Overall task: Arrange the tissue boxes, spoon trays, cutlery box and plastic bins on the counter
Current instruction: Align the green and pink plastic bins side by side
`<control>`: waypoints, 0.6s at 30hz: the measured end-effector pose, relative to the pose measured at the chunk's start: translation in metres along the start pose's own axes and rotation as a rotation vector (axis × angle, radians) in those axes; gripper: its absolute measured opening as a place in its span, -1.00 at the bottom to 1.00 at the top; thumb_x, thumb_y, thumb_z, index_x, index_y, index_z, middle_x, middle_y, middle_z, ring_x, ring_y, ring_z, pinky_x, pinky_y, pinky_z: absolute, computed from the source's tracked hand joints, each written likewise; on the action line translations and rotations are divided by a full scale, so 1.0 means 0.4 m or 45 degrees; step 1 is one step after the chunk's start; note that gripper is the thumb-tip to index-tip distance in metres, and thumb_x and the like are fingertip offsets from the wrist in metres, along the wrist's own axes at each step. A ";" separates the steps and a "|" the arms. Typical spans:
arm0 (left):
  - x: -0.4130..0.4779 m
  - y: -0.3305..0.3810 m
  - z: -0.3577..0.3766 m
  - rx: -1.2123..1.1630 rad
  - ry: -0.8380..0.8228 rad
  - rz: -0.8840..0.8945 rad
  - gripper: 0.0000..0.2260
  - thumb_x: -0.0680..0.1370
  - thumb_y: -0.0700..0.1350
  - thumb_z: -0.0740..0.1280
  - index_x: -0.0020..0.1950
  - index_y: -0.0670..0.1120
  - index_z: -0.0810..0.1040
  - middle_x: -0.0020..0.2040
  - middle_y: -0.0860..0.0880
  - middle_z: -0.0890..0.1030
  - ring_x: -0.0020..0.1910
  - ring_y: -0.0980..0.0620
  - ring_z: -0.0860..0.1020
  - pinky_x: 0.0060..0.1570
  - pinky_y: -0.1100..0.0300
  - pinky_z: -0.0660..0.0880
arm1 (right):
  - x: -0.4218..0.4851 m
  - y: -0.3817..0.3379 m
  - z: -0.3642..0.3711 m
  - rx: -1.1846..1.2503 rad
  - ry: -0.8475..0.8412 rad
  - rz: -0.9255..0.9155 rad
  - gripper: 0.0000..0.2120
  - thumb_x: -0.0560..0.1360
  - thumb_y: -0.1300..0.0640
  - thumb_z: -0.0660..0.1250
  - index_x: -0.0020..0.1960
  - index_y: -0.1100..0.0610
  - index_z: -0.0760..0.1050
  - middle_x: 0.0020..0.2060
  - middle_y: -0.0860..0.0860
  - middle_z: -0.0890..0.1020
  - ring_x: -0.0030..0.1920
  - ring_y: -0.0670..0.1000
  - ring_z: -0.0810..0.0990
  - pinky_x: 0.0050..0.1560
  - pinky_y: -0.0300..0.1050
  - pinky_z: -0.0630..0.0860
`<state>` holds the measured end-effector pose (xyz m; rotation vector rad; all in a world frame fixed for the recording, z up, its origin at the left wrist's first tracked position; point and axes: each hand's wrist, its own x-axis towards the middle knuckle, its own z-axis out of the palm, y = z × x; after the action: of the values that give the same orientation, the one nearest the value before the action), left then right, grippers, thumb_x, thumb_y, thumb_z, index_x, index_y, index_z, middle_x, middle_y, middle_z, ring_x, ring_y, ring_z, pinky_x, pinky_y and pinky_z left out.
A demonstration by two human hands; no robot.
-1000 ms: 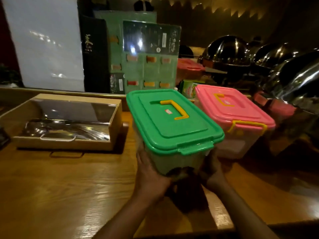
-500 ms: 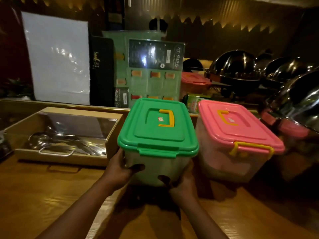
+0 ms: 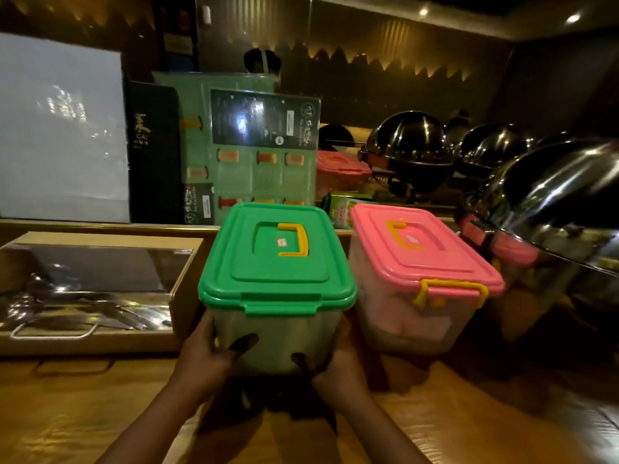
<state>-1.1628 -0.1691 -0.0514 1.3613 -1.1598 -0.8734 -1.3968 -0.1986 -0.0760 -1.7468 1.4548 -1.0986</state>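
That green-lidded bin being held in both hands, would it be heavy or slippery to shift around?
The green-lidded bin is probably stiff: its plastic walls keep their shape under the left hand and right hand. The smooth sides may be slippery, which fits the low two-handed grip. Its weight is hard to judge; the contents are unclear.

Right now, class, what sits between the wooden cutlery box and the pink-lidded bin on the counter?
In the head view, the green-lidded bin, gripped by the left hand and the right hand.

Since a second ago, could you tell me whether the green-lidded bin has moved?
Yes. The green-lidded bin has turned square and now sits parallel beside the pink-lidded bin.
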 end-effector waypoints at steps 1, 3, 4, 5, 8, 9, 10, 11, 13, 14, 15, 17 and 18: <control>-0.014 -0.012 0.013 0.051 0.092 -0.010 -0.32 0.28 0.09 0.62 0.35 0.11 0.47 0.19 0.11 0.63 0.13 0.08 0.60 0.03 0.03 0.58 | 0.000 0.012 -0.022 -0.055 -0.052 0.020 -0.11 0.31 -0.15 0.55 0.49 -0.08 0.15 0.23 -0.13 0.58 0.21 -0.12 0.57 0.21 -0.16 0.52; -0.052 -0.038 0.045 0.227 0.365 -0.054 -0.35 0.22 0.15 0.65 0.21 -0.01 0.51 0.10 -0.02 0.64 0.04 -0.05 0.61 0.01 -0.04 0.57 | -0.006 0.044 -0.076 -0.189 -0.084 0.039 -0.24 0.36 -0.12 0.45 0.46 -0.04 0.22 0.25 -0.08 0.59 0.26 -0.07 0.56 0.24 -0.10 0.52; -0.078 -0.049 0.065 0.294 0.479 -0.083 -0.35 0.18 0.17 0.66 0.13 -0.03 0.49 0.03 -0.08 0.62 -0.01 -0.11 0.60 -0.01 -0.06 0.54 | -0.012 0.060 -0.108 -0.240 -0.044 0.045 -0.28 0.37 -0.08 0.42 0.46 0.01 0.26 0.27 -0.06 0.58 0.28 -0.06 0.54 0.27 -0.08 0.50; -0.106 -0.059 0.091 0.321 0.558 -0.100 -0.38 0.17 0.15 0.67 0.06 -0.03 0.46 -0.05 -0.10 0.60 -0.06 -0.16 0.59 -0.05 -0.06 0.52 | -0.018 0.077 -0.142 -0.270 0.028 0.061 -0.34 0.38 -0.01 0.42 0.44 0.06 0.32 0.26 -0.03 0.58 0.28 -0.02 0.54 0.26 -0.05 0.50; -0.183 -0.073 0.189 0.307 0.595 0.074 -0.56 0.24 0.14 0.61 -0.10 0.06 0.43 -0.26 -0.04 0.56 -0.30 -0.11 0.60 -0.22 0.00 0.56 | -0.021 0.120 -0.251 -0.281 0.357 0.130 -0.69 0.41 0.10 0.46 0.10 0.03 0.48 -0.05 -0.01 0.67 0.02 0.09 0.65 -0.01 0.03 0.58; -0.199 -0.078 0.222 0.288 0.524 0.199 -0.63 0.26 0.19 0.54 -0.14 0.11 0.44 -0.31 0.01 0.57 -0.37 -0.02 0.60 -0.27 0.09 0.57 | -0.017 0.134 -0.284 -0.288 0.441 0.168 -0.74 0.41 0.09 0.48 0.03 0.01 0.46 -0.11 -0.03 0.65 -0.02 0.11 0.65 -0.07 0.02 0.56; -0.206 -0.078 0.253 0.264 0.407 0.288 -0.70 0.26 0.23 0.47 -0.16 0.17 0.46 -0.31 0.05 0.58 -0.37 0.08 0.59 -0.27 0.22 0.54 | -0.013 0.145 -0.317 -0.267 0.498 0.219 -0.73 0.42 0.11 0.50 0.00 0.01 0.44 -0.13 -0.03 0.63 -0.02 0.13 0.64 -0.09 0.00 0.54; -0.202 -0.072 0.282 0.258 0.269 0.326 -0.72 0.27 0.24 0.43 -0.12 0.21 0.49 -0.28 0.08 0.61 -0.33 0.16 0.60 -0.26 0.30 0.52 | -0.005 0.157 -0.347 -0.229 0.550 0.272 -0.72 0.42 0.13 0.51 -0.01 0.02 0.43 -0.12 -0.02 0.61 0.00 0.16 0.64 -0.08 0.00 0.53; -0.174 -0.053 0.339 0.318 0.022 0.376 -0.68 0.29 0.23 0.43 0.02 0.26 0.52 -0.13 0.15 0.66 -0.18 0.26 0.63 -0.15 0.31 0.55 | 0.010 0.179 -0.399 -0.142 0.648 0.367 -0.66 0.41 0.11 0.52 0.05 0.04 0.41 -0.05 0.04 0.61 0.04 0.18 0.62 -0.02 0.05 0.55; -0.160 -0.037 0.370 0.347 -0.068 0.401 -0.63 0.31 0.23 0.44 0.09 0.26 0.52 -0.03 0.17 0.67 -0.10 0.27 0.63 -0.09 0.29 0.57 | 0.018 0.192 -0.422 -0.113 0.681 0.399 -0.62 0.41 0.09 0.52 0.10 0.05 0.39 -0.01 0.06 0.61 0.05 0.17 0.61 0.01 0.07 0.56; -0.143 -0.024 0.403 0.361 -0.150 0.394 -0.53 0.32 0.25 0.44 0.20 0.24 0.50 0.06 0.17 0.66 -0.03 0.28 0.63 -0.03 0.27 0.58 | 0.026 0.207 -0.442 -0.092 0.709 0.405 -0.58 0.40 0.07 0.53 0.13 0.05 0.37 0.01 0.07 0.59 0.06 0.16 0.60 0.01 0.06 0.55; -0.112 0.011 0.476 0.385 -0.231 0.324 -0.28 0.32 0.32 0.42 0.43 0.15 0.39 0.26 0.09 0.60 0.12 0.21 0.61 0.13 0.21 0.56 | 0.044 0.234 -0.483 -0.063 0.722 0.380 -0.50 0.38 0.02 0.55 0.17 0.06 0.35 0.03 0.05 0.57 0.06 0.13 0.59 0.02 0.05 0.55; -0.094 0.028 0.512 0.399 -0.239 0.270 -0.18 0.33 0.33 0.43 0.52 0.09 0.30 0.36 0.05 0.54 0.23 0.13 0.58 0.24 0.17 0.51 | 0.054 0.246 -0.504 -0.050 0.689 0.372 -0.44 0.37 -0.01 0.56 0.22 0.06 0.34 0.06 0.05 0.57 0.08 0.12 0.59 0.06 0.07 0.56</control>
<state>-1.3697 -0.1866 -0.0723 1.3927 -1.6083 -0.6966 -1.6196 -0.2295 -0.0605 -1.2495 1.9864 -1.4516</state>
